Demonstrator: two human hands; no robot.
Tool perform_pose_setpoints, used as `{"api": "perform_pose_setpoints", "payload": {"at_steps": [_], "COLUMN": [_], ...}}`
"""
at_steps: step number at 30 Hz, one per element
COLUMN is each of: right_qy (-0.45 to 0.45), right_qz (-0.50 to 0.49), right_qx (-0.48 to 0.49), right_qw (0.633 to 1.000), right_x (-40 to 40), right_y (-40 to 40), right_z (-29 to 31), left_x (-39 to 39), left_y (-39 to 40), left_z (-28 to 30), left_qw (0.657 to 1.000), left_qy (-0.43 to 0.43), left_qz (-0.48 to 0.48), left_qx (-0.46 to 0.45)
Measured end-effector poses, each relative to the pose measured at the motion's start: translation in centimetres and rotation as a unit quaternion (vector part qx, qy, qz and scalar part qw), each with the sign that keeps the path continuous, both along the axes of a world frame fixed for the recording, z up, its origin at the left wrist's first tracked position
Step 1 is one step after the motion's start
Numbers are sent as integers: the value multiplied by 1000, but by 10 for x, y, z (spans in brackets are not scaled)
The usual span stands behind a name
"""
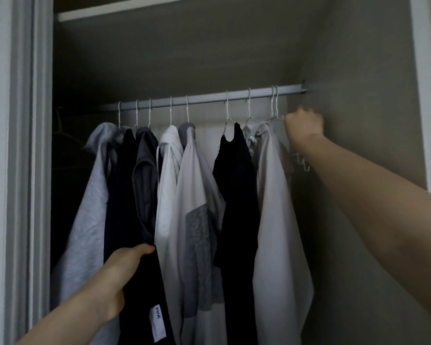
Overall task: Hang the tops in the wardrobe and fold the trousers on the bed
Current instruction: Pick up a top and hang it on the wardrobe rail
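our left hand grips black garment; right hand fisted at white hangers on wardrobe rail, grasp unclear.

Right hand blurred, grasp unclear.

Inside the wardrobe, a rail runs left to right below a shelf. Tops hang from it on hangers, bunched side by side. The right hand is at the rightmost hanger, near the side wall. The left hand grips a garment low, before the left-hand tops.
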State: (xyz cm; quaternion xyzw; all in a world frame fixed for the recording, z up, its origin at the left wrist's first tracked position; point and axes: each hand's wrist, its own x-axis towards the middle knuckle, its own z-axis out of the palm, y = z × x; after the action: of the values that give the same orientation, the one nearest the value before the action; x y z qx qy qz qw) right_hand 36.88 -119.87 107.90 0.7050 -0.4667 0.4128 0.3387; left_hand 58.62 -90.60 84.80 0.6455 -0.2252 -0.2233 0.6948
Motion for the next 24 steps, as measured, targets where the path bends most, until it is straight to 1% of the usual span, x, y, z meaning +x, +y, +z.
{"api": "perform_pose_setpoints", "payload": {"at_steps": [3,7,13,17,19,21,24], "right_qy": [4,-52,-55,-122,-150,-193,-267], "right_qz": [10,30,38,103,150,216,342], "right_qx": [-11,37,-19,19,27,51,112], "right_qw": [1000,997,998,987,977,956,894], "right_x": [6,13,14,15,12,8,-8], "right_y": [-2,2,19,48,72,98,143], "right_z": [1,4,15,-6,-30,-59,-113], "left_x": [3,5,4,0,-2,-5,-16], "left_y": [-1,-1,5,11,14,19,26], "left_z": [-1,-2,-1,1,3,5,8], "left_qw": [1000,1000,999,1000,1000,1000,1000], "left_qy": [-6,-20,-24,-18,-15,-11,-3], "left_qz": [1,3,16,10,7,-3,-15], "left_qx": [9,15,22,24,23,19,5]}}
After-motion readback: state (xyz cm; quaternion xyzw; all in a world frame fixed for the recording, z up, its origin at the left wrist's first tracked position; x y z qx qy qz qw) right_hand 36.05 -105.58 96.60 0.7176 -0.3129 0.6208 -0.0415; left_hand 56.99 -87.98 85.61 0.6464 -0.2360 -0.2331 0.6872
